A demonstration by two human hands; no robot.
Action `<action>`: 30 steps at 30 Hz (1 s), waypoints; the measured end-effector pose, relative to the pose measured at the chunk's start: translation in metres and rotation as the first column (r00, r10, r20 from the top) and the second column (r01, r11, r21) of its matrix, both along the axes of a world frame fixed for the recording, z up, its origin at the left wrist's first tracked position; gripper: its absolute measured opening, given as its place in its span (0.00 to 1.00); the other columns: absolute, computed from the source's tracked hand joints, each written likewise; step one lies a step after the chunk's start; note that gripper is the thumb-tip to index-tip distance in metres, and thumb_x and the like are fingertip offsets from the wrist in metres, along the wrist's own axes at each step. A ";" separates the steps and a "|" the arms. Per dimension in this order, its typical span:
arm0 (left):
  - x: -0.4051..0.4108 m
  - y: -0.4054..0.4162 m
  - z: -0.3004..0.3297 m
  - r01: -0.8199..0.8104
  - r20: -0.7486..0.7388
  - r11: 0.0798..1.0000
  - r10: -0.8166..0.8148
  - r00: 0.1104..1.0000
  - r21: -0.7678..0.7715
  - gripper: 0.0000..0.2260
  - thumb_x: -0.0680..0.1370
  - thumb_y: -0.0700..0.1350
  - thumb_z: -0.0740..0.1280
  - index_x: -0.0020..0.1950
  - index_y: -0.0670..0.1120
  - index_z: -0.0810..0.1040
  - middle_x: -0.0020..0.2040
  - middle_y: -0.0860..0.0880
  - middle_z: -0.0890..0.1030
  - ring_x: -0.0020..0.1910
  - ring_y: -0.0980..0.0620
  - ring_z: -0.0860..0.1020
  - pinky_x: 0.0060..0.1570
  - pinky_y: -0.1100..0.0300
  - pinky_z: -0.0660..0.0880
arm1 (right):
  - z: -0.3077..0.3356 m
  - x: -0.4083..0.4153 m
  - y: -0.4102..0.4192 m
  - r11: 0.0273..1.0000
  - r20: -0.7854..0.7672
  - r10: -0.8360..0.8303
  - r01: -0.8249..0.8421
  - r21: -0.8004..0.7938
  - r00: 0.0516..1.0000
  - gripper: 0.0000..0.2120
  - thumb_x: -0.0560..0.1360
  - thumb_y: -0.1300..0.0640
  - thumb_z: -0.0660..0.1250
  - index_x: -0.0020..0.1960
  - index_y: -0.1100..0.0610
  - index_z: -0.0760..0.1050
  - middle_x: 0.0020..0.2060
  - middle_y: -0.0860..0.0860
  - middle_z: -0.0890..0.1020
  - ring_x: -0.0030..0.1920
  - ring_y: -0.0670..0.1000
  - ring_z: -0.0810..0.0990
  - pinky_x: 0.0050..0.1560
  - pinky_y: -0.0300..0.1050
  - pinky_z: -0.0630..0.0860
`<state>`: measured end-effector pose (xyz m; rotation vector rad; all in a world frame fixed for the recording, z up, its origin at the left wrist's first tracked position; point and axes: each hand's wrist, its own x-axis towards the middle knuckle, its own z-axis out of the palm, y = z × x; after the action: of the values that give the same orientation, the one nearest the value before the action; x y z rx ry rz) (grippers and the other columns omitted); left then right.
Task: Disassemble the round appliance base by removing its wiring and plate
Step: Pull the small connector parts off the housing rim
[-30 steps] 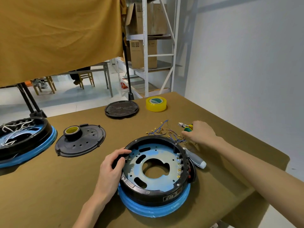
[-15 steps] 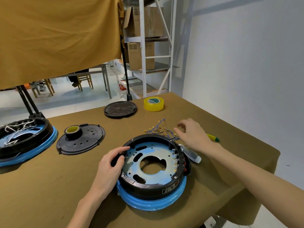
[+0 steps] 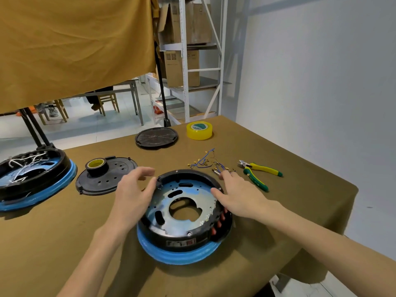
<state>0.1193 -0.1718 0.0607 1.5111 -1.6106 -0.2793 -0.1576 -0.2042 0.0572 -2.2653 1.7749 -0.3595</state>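
Both hands, left [image 3: 132, 195] and right [image 3: 240, 196], fingers spread and holding nothing, flank the round black blue-rimmed appliance base [image 3: 184, 217] with its silvery metal plate [image 3: 199, 219] on the bench [image 3: 64, 232].

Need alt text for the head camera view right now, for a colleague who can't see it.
Both hands, left hand and right hand, reach open around a round black appliance base with its metal plate still in. Behind it lie cut blue wires and yellow-green cutters.
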 end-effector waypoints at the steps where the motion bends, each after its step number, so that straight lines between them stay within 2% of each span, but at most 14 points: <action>1: -0.011 0.008 0.004 0.095 0.013 0.995 -0.095 0.995 0.014 0.09 0.81 0.47 0.70 0.61 0.54 0.80 0.52 0.63 0.82 0.55 0.62 0.79 0.57 0.62 0.76 | 0.000 -0.001 -0.001 0.999 0.041 0.036 -0.037 0.020 0.998 0.27 0.82 0.38 0.58 0.74 0.52 0.63 0.66 0.53 0.72 0.62 0.58 0.77 0.58 0.53 0.75; 3: -0.038 0.027 0.003 0.320 0.030 0.935 -0.328 0.944 0.152 0.08 0.79 0.55 0.69 0.58 0.59 0.80 0.51 0.65 0.82 0.53 0.62 0.79 0.52 0.69 0.75 | -0.003 -0.001 -0.001 0.990 0.130 0.141 -0.142 0.000 0.981 0.28 0.82 0.40 0.60 0.77 0.52 0.61 0.70 0.52 0.68 0.68 0.55 0.72 0.67 0.52 0.70; 4: -0.048 0.035 0.000 0.380 0.061 0.897 -0.402 0.913 0.226 0.12 0.77 0.62 0.67 0.58 0.60 0.81 0.50 0.66 0.82 0.52 0.63 0.79 0.51 0.70 0.75 | -0.007 0.001 -0.001 0.981 0.134 0.194 -0.189 -0.055 0.972 0.26 0.83 0.43 0.60 0.77 0.53 0.63 0.70 0.51 0.68 0.70 0.54 0.70 0.70 0.51 0.68; 6: -0.058 0.045 -0.010 0.356 0.226 0.896 -0.417 0.880 0.265 0.21 0.74 0.72 0.63 0.58 0.62 0.80 0.48 0.67 0.82 0.51 0.66 0.79 0.49 0.68 0.77 | -0.014 0.003 -0.003 0.965 0.150 0.241 -0.221 -0.141 0.959 0.21 0.84 0.49 0.59 0.76 0.55 0.66 0.70 0.50 0.70 0.70 0.50 0.69 0.71 0.49 0.66; 8: -0.060 0.048 -0.014 0.308 0.320 0.928 -0.363 0.875 0.211 0.25 0.71 0.76 0.61 0.59 0.63 0.79 0.47 0.67 0.81 0.49 0.66 0.78 0.47 0.67 0.77 | -0.018 0.007 -0.007 0.972 0.237 0.222 -0.196 -0.127 0.946 0.19 0.85 0.54 0.56 0.75 0.54 0.67 0.70 0.50 0.73 0.69 0.48 0.70 0.71 0.48 0.67; 10: -0.061 0.049 -0.016 0.304 0.343 0.936 -0.349 0.872 0.178 0.26 0.71 0.76 0.62 0.61 0.62 0.79 0.48 0.67 0.81 0.48 0.66 0.78 0.47 0.66 0.77 | -0.020 0.015 -0.014 0.979 0.293 0.197 -0.172 -0.111 0.936 0.19 0.85 0.57 0.56 0.75 0.54 0.67 0.68 0.51 0.75 0.68 0.49 0.72 0.70 0.48 0.69; 13: -0.062 0.047 -0.017 0.281 0.386 0.949 -0.314 0.867 0.142 0.21 0.75 0.69 0.66 0.63 0.61 0.80 0.50 0.66 0.81 0.47 0.64 0.78 0.46 0.65 0.77 | -0.017 0.025 -0.021 0.978 0.293 0.196 -0.163 -0.133 0.936 0.18 0.84 0.61 0.57 0.73 0.56 0.70 0.67 0.53 0.75 0.68 0.51 0.72 0.69 0.43 0.67; 16: -0.049 0.047 -0.018 0.276 0.367 0.945 -0.324 0.872 0.178 0.19 0.75 0.66 0.68 0.62 0.60 0.82 0.51 0.67 0.83 0.49 0.66 0.79 0.46 0.73 0.71 | -0.017 0.022 -0.011 0.946 0.310 0.288 -0.218 -0.241 0.906 0.15 0.83 0.64 0.59 0.67 0.58 0.76 0.67 0.51 0.76 0.69 0.48 0.71 0.69 0.32 0.62; 18: -0.037 0.047 -0.019 0.267 0.390 0.950 -0.310 0.867 0.162 0.20 0.75 0.65 0.67 0.63 0.60 0.82 0.53 0.68 0.83 0.53 0.67 0.79 0.49 0.75 0.69 | -0.019 0.016 0.002 0.907 0.297 0.392 -0.313 -0.281 0.870 0.12 0.83 0.61 0.60 0.63 0.55 0.78 0.66 0.48 0.78 0.71 0.43 0.70 0.72 0.32 0.59; 20: -0.029 0.048 -0.023 0.251 0.401 0.959 -0.282 0.872 0.129 0.20 0.75 0.63 0.64 0.64 0.61 0.80 0.54 0.68 0.82 0.51 0.70 0.77 0.55 0.70 0.69 | -0.021 0.012 0.015 0.877 0.269 0.470 -0.410 -0.251 0.841 0.10 0.83 0.54 0.61 0.61 0.50 0.79 0.62 0.44 0.80 0.69 0.38 0.71 0.77 0.37 0.55; 22: -0.028 0.050 -0.029 0.228 0.390 0.970 -0.241 0.889 0.079 0.18 0.75 0.62 0.64 0.63 0.60 0.79 0.52 0.67 0.80 0.49 0.72 0.73 0.59 0.66 0.67 | -0.022 0.011 0.022 0.852 0.216 0.512 -0.460 -0.249 0.831 0.13 0.80 0.48 0.66 0.63 0.48 0.78 0.59 0.41 0.80 0.66 0.38 0.73 0.79 0.39 0.50; 25: -0.030 0.054 -0.039 0.203 0.362 0.979 -0.180 0.915 -0.026 0.16 0.75 0.62 0.65 0.57 0.56 0.81 0.49 0.64 0.81 0.47 0.66 0.74 0.57 0.59 0.70 | -0.022 0.017 0.028 0.831 0.107 0.522 -0.476 -0.289 0.846 0.21 0.76 0.41 0.70 0.66 0.47 0.77 0.59 0.41 0.79 0.65 0.40 0.72 0.79 0.42 0.48; 27: -0.031 0.054 -0.042 0.188 0.352 0.980 -0.151 0.924 -0.071 0.16 0.75 0.63 0.66 0.56 0.55 0.81 0.48 0.63 0.81 0.45 0.65 0.73 0.54 0.59 0.70 | -0.025 0.023 0.029 0.817 0.065 0.522 -0.478 -0.323 0.850 0.21 0.75 0.39 0.70 0.66 0.45 0.78 0.58 0.40 0.80 0.64 0.41 0.72 0.79 0.46 0.49; 30: -0.032 0.054 -0.045 0.176 0.348 0.980 -0.133 0.928 -0.095 0.16 0.75 0.64 0.66 0.58 0.56 0.80 0.45 0.65 0.78 0.43 0.64 0.72 0.53 0.59 0.68 | -0.028 0.025 0.028 0.819 0.129 0.534 -0.474 -0.324 0.835 0.20 0.75 0.39 0.70 0.64 0.46 0.79 0.54 0.39 0.81 0.61 0.40 0.73 0.79 0.46 0.51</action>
<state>0.0873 -0.1177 0.0155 1.3922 -1.9874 0.0010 -0.1326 -0.1765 0.0288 -2.6564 1.0007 -0.7485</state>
